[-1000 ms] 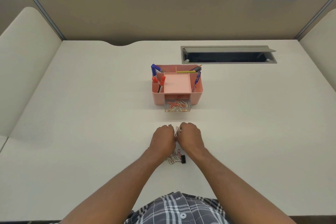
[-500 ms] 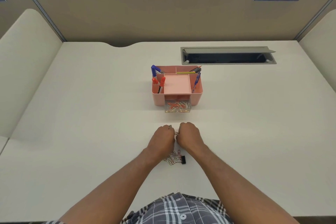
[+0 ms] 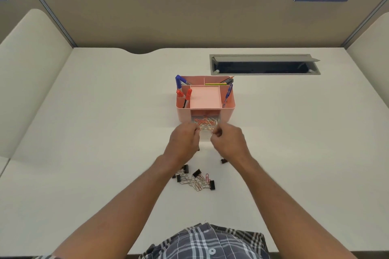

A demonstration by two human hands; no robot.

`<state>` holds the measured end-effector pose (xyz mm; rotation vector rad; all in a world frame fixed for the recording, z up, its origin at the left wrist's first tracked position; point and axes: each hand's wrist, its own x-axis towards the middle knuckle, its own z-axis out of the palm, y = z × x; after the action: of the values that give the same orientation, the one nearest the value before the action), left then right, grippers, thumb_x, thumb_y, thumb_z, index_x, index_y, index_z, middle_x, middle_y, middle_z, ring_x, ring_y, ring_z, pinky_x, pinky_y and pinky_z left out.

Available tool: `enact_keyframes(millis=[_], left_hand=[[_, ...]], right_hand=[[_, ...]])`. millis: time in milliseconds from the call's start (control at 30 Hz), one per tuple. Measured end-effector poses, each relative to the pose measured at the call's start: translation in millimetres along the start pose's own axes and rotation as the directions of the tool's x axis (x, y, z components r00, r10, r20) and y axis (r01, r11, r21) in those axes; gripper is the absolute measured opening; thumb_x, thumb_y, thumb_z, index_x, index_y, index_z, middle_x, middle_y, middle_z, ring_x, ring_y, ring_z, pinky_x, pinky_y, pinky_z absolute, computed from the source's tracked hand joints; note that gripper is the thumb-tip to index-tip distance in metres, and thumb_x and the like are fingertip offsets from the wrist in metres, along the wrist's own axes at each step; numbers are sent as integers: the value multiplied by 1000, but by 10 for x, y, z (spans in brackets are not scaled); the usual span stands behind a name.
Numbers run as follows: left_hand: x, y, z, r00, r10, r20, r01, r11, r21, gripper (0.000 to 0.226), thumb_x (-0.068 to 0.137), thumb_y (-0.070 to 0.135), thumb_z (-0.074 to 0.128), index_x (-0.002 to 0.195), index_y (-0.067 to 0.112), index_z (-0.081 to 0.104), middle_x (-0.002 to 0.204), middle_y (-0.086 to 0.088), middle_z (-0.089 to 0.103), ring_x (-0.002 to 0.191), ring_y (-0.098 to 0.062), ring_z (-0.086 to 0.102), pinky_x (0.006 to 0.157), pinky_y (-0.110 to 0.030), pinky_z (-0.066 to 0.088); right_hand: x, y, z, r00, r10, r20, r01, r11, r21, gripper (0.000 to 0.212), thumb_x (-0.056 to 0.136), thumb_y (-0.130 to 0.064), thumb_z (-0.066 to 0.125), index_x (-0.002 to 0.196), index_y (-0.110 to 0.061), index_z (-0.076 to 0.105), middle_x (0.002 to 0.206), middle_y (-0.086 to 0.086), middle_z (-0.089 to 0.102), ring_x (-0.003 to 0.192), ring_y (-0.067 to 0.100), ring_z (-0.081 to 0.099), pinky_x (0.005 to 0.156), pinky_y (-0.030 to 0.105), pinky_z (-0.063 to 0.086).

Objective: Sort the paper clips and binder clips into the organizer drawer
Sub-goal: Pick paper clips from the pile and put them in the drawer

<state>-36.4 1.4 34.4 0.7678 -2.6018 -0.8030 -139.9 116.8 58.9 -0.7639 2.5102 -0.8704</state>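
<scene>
Hovering over clear drawer: left hand and right hand, grip pinched on paper clips. Light, slippery wire, tangles; pinch bunches. Binder clips near on surface: stiff, take by body.

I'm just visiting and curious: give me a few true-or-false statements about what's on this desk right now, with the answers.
1. The pink organizer has its drawer open, with paper clips inside. True.
2. Both hands are down by the loose pile near the person. False: the left hand and right hand are up at the drawer.
3. Black binder clips lie on the desk. True.
4. The organizer's middle top tray is full of pens. False: it looks empty; pens stand in the side compartments.
</scene>
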Motion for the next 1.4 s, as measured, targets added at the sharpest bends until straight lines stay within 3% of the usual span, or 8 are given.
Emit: enact_keyframes(millis=[300,500,667,833,967,1067,1167,1400], left_hand=[[463,154,-39,999,30,-33,-29,999,35,17,94,9,56,92,7,72,87,-9,68,72,-17,53,64,-24,37],[437,100,-53,993,119,-25,-121,990,-72,19,94,6,56,105,9,71,96,-5,72,83,-18,63,75,-30,54],[162,-24,-41,976,159,-146,-180,972,-149,12,91,3,58,96,7,67,85,-2,66,74,-12,56,68,-22,47],[-315,-360,103,997,66,43,-56,980,-193,15,80,4,62,89,15,64,83,5,63,70,-9,54,66,-27,49],[-606,-572,104,968,9,251,23,992,-126,26,70,17,64,93,28,58,94,14,56,85,-6,51,75,-24,46],[-710,-607,100,960,47,277,-27,997,-77,29,67,15,65,94,25,61,94,12,54,88,-6,50,76,-23,44],[-719,-606,123,961,78,266,-65,996,-60,32,66,7,59,94,20,64,90,9,56,85,-10,52,73,-26,47],[-635,-589,231,967,89,238,-76,995,-64,23,84,11,64,106,16,65,99,5,58,94,-12,53,82,-21,43]], right_hand=[[386,-142,-57,986,-150,-69,142,984,-105,13,88,-10,56,91,-13,68,89,6,69,79,22,61,69,33,54],[365,-71,-104,981,-172,-86,172,985,-5,16,88,-9,55,90,-14,70,89,3,70,81,18,62,73,33,55],[131,156,-120,997,-71,-33,70,997,-22,16,87,-10,55,89,-17,70,83,-1,70,78,18,64,71,30,53],[-179,482,95,994,2,106,16,986,-164,24,90,-15,55,108,-17,70,105,1,70,96,19,64,80,25,46],[-426,553,337,949,-114,293,165,974,-153,28,90,-27,61,117,-22,65,110,0,63,105,18,59,88,28,44],[-559,504,520,910,-246,335,302,945,-127,36,90,-29,61,126,-24,60,116,2,57,112,17,49,91,32,44],[-575,475,668,873,-358,330,429,887,-171,27,91,-20,58,116,-20,67,109,5,58,106,23,50,82,34,45],[-400,503,652,925,-264,275,326,922,-210,18,92,-16,50,100,-12,66,97,6,58,92,23,54,73,32,42]])
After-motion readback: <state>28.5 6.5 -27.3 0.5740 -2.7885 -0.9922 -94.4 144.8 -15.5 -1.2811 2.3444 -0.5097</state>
